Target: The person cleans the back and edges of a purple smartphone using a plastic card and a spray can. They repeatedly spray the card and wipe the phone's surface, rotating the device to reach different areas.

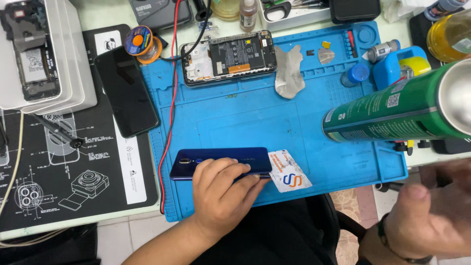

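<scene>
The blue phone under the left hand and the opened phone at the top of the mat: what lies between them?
In the head view, only bare blue repair mat lies between the blue phone under the left hand and the opened phone; a red wire runs past its left side.

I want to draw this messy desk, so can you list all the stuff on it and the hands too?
blue mat: 1, blue, middle of desk
blue phone: 1, dark blue, mat's near edge, under left hand
white card: 1, white with orange and blue, tucked against the blue phone's right end
opened phone: 1, black insides showing, mat's far edge
black phone: 1, black, left of mat
solder spool: 1, orange and blue, beside the black phone's top
green can: 1, green, in the air at right
left hand: 1, fingers pressing on blue phone
right hand: 1, lower right, blurred
</scene>
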